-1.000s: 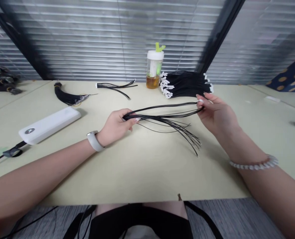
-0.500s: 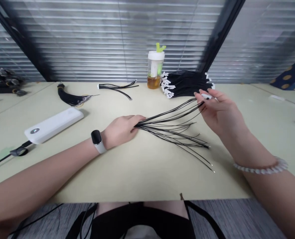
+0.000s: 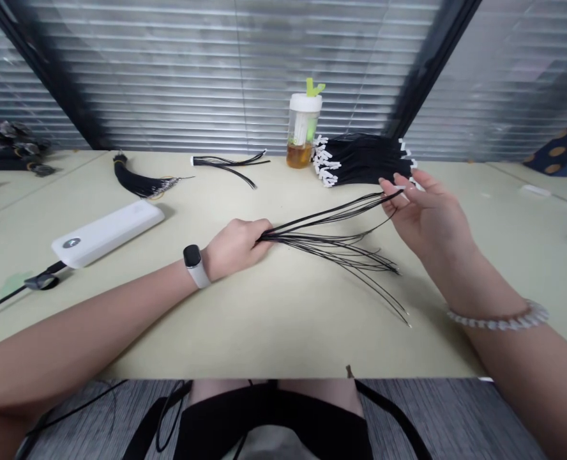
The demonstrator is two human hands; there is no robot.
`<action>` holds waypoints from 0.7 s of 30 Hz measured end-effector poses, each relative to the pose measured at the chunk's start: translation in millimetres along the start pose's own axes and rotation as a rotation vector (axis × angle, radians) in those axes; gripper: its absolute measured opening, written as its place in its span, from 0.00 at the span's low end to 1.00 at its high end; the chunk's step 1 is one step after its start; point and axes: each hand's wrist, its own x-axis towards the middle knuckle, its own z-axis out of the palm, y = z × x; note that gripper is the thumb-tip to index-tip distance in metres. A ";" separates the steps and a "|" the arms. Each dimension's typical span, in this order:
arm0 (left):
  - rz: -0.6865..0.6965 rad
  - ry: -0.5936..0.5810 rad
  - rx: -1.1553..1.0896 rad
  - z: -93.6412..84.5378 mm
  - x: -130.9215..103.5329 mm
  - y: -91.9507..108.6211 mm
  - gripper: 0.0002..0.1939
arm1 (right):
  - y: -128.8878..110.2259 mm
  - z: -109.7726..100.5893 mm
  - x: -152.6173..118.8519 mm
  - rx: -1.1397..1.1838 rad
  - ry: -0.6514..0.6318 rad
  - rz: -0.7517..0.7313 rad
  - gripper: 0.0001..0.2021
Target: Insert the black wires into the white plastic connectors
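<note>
head view: the wires (image 3: 307, 240) are held over mid-desk (image 3: 288, 338), the left hand (image 3: 242, 243) closed round them, the right hand (image 3: 422, 201) pinching a white tip (image 3: 399, 188). it looks partway: one group stands apart, the rest fan loose, unfastened. long axis runs nine to three, held group toward two, free ends toward four. at one o'clock beyond lies a pile (image 3: 362, 160).

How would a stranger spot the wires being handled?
Find the pale table below the window blinds, then the left hand near its middle. From there the black wires run rightward, some to the right hand, others fanning loose. Unlike the black bundle beside the bottle, they are held and spread apart.
</note>
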 end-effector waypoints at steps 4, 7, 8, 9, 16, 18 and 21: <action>-0.032 0.047 -0.161 1.1 -1.8 6.8 0.07 | 3.8 -2.4 4.1 -0.012 0.023 0.052 0.13; -0.107 0.104 -0.330 0.0 -2.8 10.5 0.07 | 3.2 -2.7 5.3 0.026 0.036 0.086 0.12; -0.141 0.114 -0.396 -0.1 -2.9 11.2 0.07 | 2.0 -2.3 5.1 0.039 0.036 0.093 0.12; -0.175 0.117 -0.466 -0.1 -2.8 11.5 0.08 | 0.6 -1.5 4.3 0.049 0.037 0.097 0.12; -0.349 0.132 -0.815 -1.9 2.8 12.1 0.13 | -14.5 9.1 -7.2 0.055 0.132 0.114 0.11; -0.388 0.104 -0.814 -5.1 4.7 12.6 0.13 | -19.8 8.7 -7.4 0.082 0.109 0.096 0.10; -0.448 -0.031 -0.798 -9.8 7.6 13.5 0.12 | -30.3 10.2 -8.4 0.117 -0.042 -0.007 0.10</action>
